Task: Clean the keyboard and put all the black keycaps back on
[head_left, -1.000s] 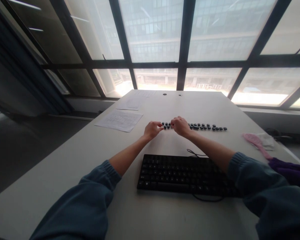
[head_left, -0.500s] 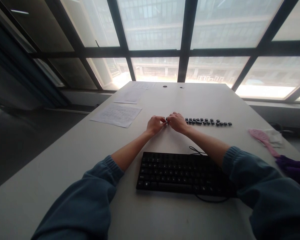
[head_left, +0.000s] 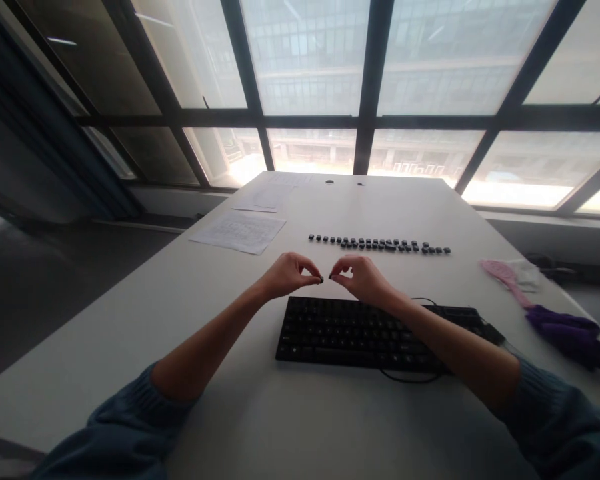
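Between thumb and forefinger, my left hand (head_left: pixel 289 275) pinches a small black keycap (head_left: pixel 321 279). Facing it, my right hand (head_left: pixel 361 277) is also closed in a pinch, on another small black keycap (head_left: pixel 331 276). Both hands hover just beyond the back edge of a black keyboard (head_left: pixel 340 337), a short gap between their fingertips. Farther off, loose black keycaps (head_left: pixel 375 244) stand in two rough rows across the white table. My right forearm covers part of the keyboard's right side.
Printed paper sheets (head_left: pixel 240 231) lie at the left of the white table (head_left: pixel 230 400). On the right are a pink brush-like object (head_left: pixel 503 273), a white cloth or tissue (head_left: pixel 527 275) and a purple cloth item (head_left: pixel 570 333). A black cable (head_left: pixel 410 381) loops by the keyboard's front.
Both hands have come back from the keycap rows toward the keyboard and moved slightly apart, each with a keycap. The left end of the rows is now uncovered. The view has shifted slightly.
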{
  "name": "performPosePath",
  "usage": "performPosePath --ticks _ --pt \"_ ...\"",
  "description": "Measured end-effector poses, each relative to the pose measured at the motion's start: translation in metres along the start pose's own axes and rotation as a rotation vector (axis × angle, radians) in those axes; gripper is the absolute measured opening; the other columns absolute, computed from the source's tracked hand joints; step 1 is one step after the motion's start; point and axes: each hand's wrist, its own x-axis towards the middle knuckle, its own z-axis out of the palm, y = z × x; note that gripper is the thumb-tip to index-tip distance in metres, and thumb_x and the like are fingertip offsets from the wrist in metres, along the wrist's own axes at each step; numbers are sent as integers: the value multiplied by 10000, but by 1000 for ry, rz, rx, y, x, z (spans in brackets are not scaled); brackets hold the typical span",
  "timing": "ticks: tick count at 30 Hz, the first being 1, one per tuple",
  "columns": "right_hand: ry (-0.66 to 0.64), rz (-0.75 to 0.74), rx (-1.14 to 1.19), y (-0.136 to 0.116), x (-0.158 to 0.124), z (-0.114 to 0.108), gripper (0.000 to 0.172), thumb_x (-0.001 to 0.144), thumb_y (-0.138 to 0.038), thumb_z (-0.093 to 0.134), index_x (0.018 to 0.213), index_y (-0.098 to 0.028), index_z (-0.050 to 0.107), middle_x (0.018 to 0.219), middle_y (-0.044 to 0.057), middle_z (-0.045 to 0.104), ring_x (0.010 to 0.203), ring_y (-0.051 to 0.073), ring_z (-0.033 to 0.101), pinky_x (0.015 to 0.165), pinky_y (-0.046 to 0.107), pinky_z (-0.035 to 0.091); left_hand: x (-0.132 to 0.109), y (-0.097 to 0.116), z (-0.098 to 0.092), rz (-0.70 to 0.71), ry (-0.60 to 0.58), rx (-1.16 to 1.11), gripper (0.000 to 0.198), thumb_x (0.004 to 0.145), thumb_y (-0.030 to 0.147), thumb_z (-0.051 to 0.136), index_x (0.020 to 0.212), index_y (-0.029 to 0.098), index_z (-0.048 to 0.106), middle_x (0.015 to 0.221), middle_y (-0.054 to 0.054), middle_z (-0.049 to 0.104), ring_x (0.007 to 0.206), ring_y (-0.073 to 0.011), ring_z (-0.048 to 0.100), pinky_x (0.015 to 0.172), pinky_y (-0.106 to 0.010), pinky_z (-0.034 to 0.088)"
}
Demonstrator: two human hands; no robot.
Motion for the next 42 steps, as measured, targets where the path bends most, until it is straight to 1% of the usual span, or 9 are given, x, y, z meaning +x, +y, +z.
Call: performPosePath --ticks 3,5,8,12,19,24,34,39,42 --pt "-45 4 40 -14 -25 4 84 813 -140 706 789 -203 756 775 21 718 763 163 621 725 277 445 -10 17 0 -19 -129 -32 177 759 339 766 840 195 830 698 -12 734 646 -129 569 634 -248 402" --pt "-82 33 55 -16 -37 9 109 800 -117 691 783 -202 756 770 19 716 756 163 624 726 276 450 -13 23 2 -44 -187 -28 168 757 310 751 835 184 830 677 -7 719 634 -127 568 623 -242 399" --pt "-137 86 77 -14 -46 15 123 788 -112 674 793 -200 760 780 17 731 746 163 633 715 269 457 -13 22 8 -65 -253 0 175 742 292 747 838 172 830 658 -3 699 637 -128 569 626 -236 403" --pt "-178 132 101 -8 -47 19 128 785 -119 666 803 -197 766 780 17 743 747 164 646 718 265 465 -12 14 15 -62 -308 15 175 733 274 746 846 172 832 670 -7 710 653 -132 580 652 -233 419" --pt "-158 130 126 -7 -49 20 128 797 -115 667 803 -198 765 772 13 746 742 169 655 729 280 473 -12 13 20 -11 -291 20 140 750 221 718 828 197 832 696 -3 742 643 -133 599 656 -233 431" --pt "-165 99 81 -8 -50 21 130 794 -97 682 800 -199 762 770 16 739 741 174 647 714 283 460 -12 13 20 0 -293 26 142 752 201 714 832 203 831 696 4 744 641 -131 603 636 -226 424" --pt "-117 -2 6 -8 -56 27 132 804 -63 690 802 -192 717 807 36 674 848 201 593 784 305 438 -15 12 23 60 -314 61 146 767 190 715 860 214 825 774 -7 773 720 -150 663 710 -236 460" --pt "-89 -25 21 -8 -59 29 179 789 -9 656 779 -184 690 834 41 648 848 195 579 786 302 445 -22 17 30 150 -214 182 122 779 168 715 802 235 815 809 -13 777 798 -174 650 812 -276 466" --pt "-79 -56 35 -9 -61 31 197 796 4 632 752 -184 669 843 43 644 854 193 582 792 301 456 -28 18 32 162 -173 232 117 794 168 718 791 242 810 853 -13 781 814 -181 631 821 -293 472"
